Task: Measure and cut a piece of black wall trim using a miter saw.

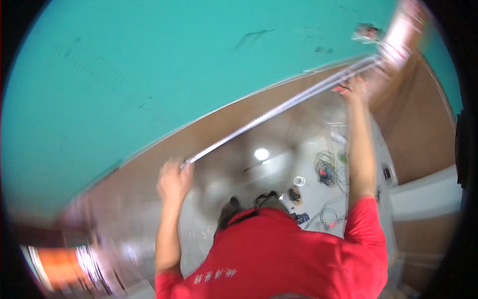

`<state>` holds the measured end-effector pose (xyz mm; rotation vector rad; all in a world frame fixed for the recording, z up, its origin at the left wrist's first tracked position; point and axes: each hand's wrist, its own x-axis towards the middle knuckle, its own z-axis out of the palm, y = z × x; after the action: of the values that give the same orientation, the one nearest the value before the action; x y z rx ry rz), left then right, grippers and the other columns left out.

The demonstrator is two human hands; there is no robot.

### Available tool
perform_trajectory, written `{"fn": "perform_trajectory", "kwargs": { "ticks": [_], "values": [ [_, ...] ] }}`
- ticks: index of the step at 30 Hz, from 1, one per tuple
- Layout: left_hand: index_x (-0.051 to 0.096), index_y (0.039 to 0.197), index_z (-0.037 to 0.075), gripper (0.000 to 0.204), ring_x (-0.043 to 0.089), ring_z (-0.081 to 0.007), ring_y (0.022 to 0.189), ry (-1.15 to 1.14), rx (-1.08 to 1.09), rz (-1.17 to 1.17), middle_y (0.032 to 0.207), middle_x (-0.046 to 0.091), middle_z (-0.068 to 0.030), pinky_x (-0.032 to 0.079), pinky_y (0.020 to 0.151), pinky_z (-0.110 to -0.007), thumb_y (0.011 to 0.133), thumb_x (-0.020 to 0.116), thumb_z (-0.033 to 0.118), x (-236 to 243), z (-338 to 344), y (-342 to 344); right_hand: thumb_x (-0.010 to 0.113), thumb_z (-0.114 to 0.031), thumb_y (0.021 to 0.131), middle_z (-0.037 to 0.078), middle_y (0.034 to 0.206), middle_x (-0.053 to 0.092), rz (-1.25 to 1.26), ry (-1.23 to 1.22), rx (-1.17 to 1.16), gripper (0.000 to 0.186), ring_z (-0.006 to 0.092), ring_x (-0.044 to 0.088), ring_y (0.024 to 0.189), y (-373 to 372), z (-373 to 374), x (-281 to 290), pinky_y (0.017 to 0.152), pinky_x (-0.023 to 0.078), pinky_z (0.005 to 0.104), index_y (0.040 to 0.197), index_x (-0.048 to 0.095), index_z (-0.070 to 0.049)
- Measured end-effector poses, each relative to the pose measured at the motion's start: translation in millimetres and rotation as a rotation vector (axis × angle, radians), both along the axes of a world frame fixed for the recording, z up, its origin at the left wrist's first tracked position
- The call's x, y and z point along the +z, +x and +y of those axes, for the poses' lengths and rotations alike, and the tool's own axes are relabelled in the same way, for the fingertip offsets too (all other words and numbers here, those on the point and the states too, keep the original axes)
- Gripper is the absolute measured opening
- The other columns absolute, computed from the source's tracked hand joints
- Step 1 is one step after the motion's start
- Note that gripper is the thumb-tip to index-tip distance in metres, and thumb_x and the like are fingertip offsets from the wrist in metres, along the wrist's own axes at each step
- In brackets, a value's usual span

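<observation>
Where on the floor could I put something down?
The grey floor looks bare between the left forearm and dark shoes, apart from pale specks. Ahead of the shoes, toward the long pale strip, seems open too, though blurry and shiny. It's crowded left of the right forearm: cables, a white ring, dark bits.

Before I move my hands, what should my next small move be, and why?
Perhaps settle your right hand firmly on the long pale strip first. Your left hand seems to pinch its lower-left end, while the strip slants up past your right hand, where blur hides whether you have a grip.
</observation>
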<state>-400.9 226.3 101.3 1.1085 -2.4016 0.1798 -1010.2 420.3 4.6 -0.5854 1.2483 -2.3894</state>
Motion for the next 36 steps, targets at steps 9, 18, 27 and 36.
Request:
{"fn": "perform_trajectory", "kwargs": {
  "ticks": [9, 18, 27, 36],
  "values": [
    [0.058, 0.079, 0.007, 0.031, 0.058, -0.0301, 0.084, 0.145, 0.112, 0.03, 0.082, 0.058, -0.0095, 0.05, 0.065, -0.044, 0.083, 0.066, 0.036, -2, -79, 124, 0.045, -0.023, 0.1, 0.003, 0.074, 0.043, -0.38, -0.032, 0.313, 0.023, 0.0102, 0.038, 0.061, 145, -43, 28, 0.04, 0.028, 0.0189, 0.097, 0.053, -0.002],
    [0.053, 0.078, 0.006, 0.034, 0.055, -0.028, 0.074, -0.162, 0.143, 0.069, 0.075, 0.055, -0.0081, 0.049, 0.058, -0.042, 0.082, 0.067, 0.038, 12, -167, 232, 0.048, -0.023, 0.099, 0.007, 0.08, 0.057, -0.329, 0.164, 0.24, 0.023, 0.0098, 0.045, 0.06, 250, -106, 55, 0.039, 0.029, 0.0176, 0.1, 0.056, -0.002],
    [0.057, 0.082, 0.006, 0.035, 0.059, -0.0263, 0.071, -0.25, 0.176, 0.16, 0.073, 0.058, -0.0078, 0.05, 0.057, -0.039, 0.079, 0.07, 0.039, 15, -175, 218, 0.049, -0.022, 0.098, 0.011, 0.084, 0.06, -0.253, 0.236, 0.139, 0.023, 0.009, 0.045, 0.059, 265, -111, 75, 0.038, 0.027, 0.0174, 0.101, 0.056, 0.0],
    [0.056, 0.079, 0.007, 0.036, 0.059, -0.0258, 0.07, -0.285, 0.189, 0.146, 0.074, 0.059, -0.0075, 0.05, 0.054, -0.04, 0.08, 0.069, 0.041, 15, -176, 223, 0.052, -0.017, 0.096, 0.009, 0.082, 0.061, -0.308, 0.224, 0.174, 0.015, 0.0084, 0.047, 0.058, 261, -114, 72, 0.038, 0.028, 0.0175, 0.097, 0.056, -0.002]
  ]
}}
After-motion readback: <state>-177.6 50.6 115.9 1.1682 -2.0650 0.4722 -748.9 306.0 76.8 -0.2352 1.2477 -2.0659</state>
